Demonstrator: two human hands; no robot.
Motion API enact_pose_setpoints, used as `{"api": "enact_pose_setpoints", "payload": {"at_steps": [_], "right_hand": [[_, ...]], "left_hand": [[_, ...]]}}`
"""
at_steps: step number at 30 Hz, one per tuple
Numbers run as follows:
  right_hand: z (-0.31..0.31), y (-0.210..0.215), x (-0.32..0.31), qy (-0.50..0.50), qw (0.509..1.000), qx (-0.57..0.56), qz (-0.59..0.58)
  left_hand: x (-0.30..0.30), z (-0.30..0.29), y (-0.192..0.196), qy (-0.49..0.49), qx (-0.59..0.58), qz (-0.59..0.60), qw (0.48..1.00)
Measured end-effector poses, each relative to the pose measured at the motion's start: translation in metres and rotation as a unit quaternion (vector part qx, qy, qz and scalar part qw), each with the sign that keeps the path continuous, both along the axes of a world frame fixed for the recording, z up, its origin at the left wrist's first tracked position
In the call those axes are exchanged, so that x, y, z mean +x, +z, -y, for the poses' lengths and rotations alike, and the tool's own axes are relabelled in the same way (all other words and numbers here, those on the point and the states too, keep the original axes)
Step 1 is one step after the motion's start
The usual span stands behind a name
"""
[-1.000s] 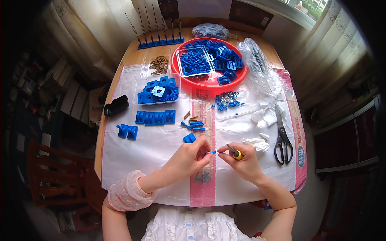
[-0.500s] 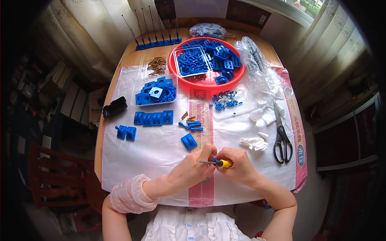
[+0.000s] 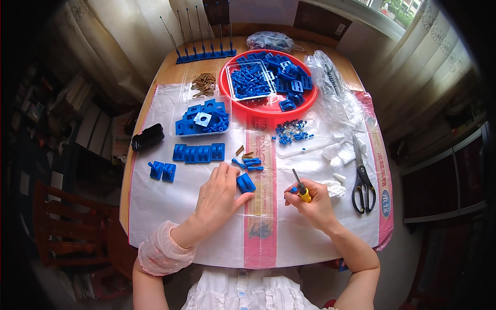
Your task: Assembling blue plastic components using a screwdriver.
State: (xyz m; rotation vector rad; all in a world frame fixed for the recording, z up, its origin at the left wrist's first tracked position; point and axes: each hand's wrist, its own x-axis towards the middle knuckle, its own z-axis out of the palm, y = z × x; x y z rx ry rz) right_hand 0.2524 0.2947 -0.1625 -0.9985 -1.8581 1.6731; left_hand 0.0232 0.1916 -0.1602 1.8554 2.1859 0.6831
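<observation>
My left hand rests over the cloth with its thumb and fingers about a blue slotted block; the block looks slightly tipped. In my right hand is a screwdriver with a yellow and black handle, its metal shaft pointing up and away. A small blue piece shows at the fingertips of that same hand. Just beyond the block lie several blue stick-like parts and a few brass-coloured screws.
Similar blue blocks line up at left, near a black object. Farther back are a clear box of blue parts and a red basin. Small blue and metal bits, crumpled plastic and scissors lie right.
My hands have come apart. The left has moved left and forward onto the blue block; the right has moved right with the screwdriver, whose shaft now points away instead of left.
</observation>
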Motion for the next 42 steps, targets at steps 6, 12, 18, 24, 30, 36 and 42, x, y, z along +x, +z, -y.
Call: {"api": "enact_pose_setpoints", "payload": {"at_steps": [6,12,18,24,30,36,42], "right_hand": [[0.002,-0.006,-0.004,0.013,0.999,0.018,-0.037],[0.008,-0.018,-0.002,0.017,0.999,0.012,-0.035],[0.01,-0.011,-0.004,0.018,0.999,0.006,-0.026],[0.012,-0.007,-0.01,0.029,0.998,0.053,-0.033],[0.014,-0.011,-0.013,0.048,0.991,0.116,-0.045],[0.016,-0.012,-0.016,0.059,0.982,0.178,-0.026],[0.015,-0.014,-0.015,0.08,0.977,0.196,-0.02]], "left_hand": [[0.001,-0.001,-0.01,-0.109,0.091,0.022,0.99],[0.018,0.001,-0.01,-0.152,0.031,0.286,0.946],[0.022,0.003,-0.012,-0.162,-0.004,0.387,0.908],[0.023,0.003,-0.008,-0.143,-0.016,0.407,0.902],[0.024,0.004,-0.018,-0.135,-0.017,0.496,0.858],[0.022,0.004,-0.017,-0.13,-0.041,0.509,0.85],[0.02,0.003,-0.026,-0.152,-0.022,0.505,0.849]]}}
